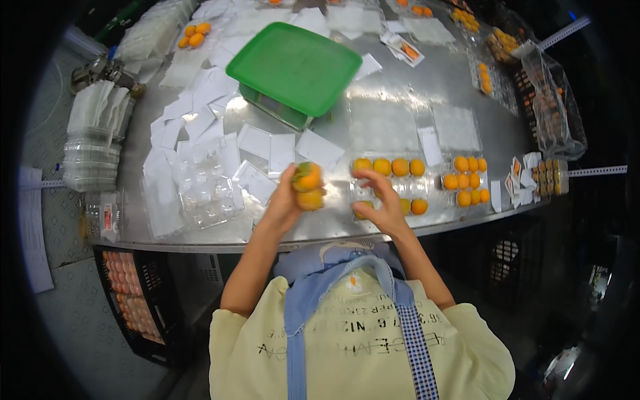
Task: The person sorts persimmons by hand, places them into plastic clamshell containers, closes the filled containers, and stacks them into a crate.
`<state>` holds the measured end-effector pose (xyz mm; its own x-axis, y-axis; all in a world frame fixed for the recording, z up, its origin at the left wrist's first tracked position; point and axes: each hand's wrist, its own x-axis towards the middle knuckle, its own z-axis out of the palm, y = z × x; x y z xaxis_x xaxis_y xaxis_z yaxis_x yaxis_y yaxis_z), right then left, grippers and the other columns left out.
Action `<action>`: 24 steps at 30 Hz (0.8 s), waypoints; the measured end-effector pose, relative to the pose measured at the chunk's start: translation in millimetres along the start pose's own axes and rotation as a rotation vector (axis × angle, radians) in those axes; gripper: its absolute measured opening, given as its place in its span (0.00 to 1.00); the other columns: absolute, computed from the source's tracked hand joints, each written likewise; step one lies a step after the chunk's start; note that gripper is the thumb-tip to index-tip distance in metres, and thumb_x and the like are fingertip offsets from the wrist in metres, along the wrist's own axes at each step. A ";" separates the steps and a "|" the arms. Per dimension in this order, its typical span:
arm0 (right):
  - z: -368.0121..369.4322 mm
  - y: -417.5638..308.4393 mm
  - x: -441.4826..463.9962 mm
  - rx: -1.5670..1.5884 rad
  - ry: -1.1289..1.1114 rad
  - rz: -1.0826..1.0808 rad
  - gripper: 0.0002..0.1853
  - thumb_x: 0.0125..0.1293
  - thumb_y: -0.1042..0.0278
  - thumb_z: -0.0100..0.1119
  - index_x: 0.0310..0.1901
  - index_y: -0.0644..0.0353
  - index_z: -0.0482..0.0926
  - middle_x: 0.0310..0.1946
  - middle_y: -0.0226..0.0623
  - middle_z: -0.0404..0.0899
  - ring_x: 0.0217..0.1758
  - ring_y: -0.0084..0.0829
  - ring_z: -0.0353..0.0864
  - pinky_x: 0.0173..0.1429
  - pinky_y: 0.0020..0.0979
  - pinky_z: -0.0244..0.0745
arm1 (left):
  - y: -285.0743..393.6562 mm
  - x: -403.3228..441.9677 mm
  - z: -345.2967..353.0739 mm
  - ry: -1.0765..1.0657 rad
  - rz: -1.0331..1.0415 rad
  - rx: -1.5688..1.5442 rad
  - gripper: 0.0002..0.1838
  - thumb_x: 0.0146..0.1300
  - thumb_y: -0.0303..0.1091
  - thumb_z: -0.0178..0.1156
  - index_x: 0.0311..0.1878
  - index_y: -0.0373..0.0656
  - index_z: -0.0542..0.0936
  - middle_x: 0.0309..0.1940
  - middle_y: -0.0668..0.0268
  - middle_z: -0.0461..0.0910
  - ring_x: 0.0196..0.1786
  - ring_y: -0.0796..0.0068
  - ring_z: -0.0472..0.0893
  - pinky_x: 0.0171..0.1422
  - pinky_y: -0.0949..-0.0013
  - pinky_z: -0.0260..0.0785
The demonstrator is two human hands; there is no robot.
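Note:
My left hand (285,205) is closed around two orange persimmons (308,177), one above the other, the upper showing its green leafy cap. To its right, my right hand (385,205) is over a clear plastic tray (415,187), with thumb and fingers apart. A row of persimmons (399,167) fills the tray's far side, and more persimmons (419,207) lie on its near side. One persimmon (363,211) is beside my right thumb; I cannot tell whether they touch. Part of the tray is hidden under my right hand.
A green lid-like tray (293,67) rests on a box at the table's middle. White paper slips (200,120) and an empty clear tray (207,193) lie left. Another filled tray (470,181) stands right. Stacked clear trays (93,160) and a black crate (137,303) are at the left.

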<state>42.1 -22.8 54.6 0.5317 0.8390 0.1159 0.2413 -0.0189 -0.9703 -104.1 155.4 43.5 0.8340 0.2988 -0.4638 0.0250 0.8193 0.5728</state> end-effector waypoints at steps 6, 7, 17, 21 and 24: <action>9.7 -2.1 -1.9 0.207 -0.013 0.064 0.35 0.50 0.69 0.70 0.60 0.59 0.64 0.57 0.37 0.69 0.60 0.29 0.68 0.62 0.31 0.63 | -50.9 16.2 56.3 -0.138 -0.114 -0.070 0.29 0.71 0.57 0.32 0.46 0.41 0.73 0.36 0.61 0.77 0.43 0.66 0.77 0.52 0.63 0.71; 7.2 -0.7 -5.8 0.250 -0.005 0.116 0.34 0.50 0.70 0.70 0.59 0.59 0.64 0.56 0.36 0.70 0.60 0.29 0.68 0.62 0.30 0.63 | -55.5 17.4 62.6 -0.111 -0.114 -0.054 0.29 0.71 0.57 0.32 0.46 0.40 0.73 0.36 0.62 0.77 0.43 0.66 0.77 0.52 0.63 0.70; -110.8 55.4 -48.6 0.134 0.402 0.226 0.33 0.51 0.74 0.70 0.59 0.63 0.65 0.52 0.37 0.71 0.49 0.27 0.75 0.54 0.29 0.72 | -78.2 12.3 48.0 -0.164 -0.091 -0.101 0.26 0.61 0.28 0.55 0.63 0.35 0.65 0.54 0.57 0.71 0.59 0.59 0.72 0.67 0.53 0.64; -166.9 67.0 -70.6 -0.368 0.379 0.228 0.30 0.51 0.71 0.70 0.55 0.64 0.67 0.50 0.41 0.72 0.48 0.33 0.78 0.54 0.32 0.74 | -83.2 11.4 41.3 0.035 -0.073 -0.089 0.28 0.60 0.24 0.57 0.65 0.36 0.63 0.56 0.54 0.70 0.60 0.55 0.72 0.66 0.55 0.66; -180.5 70.7 -68.3 -0.561 0.154 0.250 0.27 0.50 0.72 0.70 0.53 0.61 0.70 0.48 0.40 0.74 0.49 0.35 0.78 0.53 0.32 0.74 | -88.5 11.6 43.4 0.028 -0.026 -0.026 0.28 0.62 0.27 0.58 0.65 0.36 0.62 0.58 0.52 0.69 0.60 0.54 0.73 0.65 0.56 0.68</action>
<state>169.4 -179.7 16.4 0.7275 0.6854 -0.0300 0.4617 -0.5214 -0.7177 -72.7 65.1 16.8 0.8176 0.2904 -0.4971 0.0316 0.8395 0.5424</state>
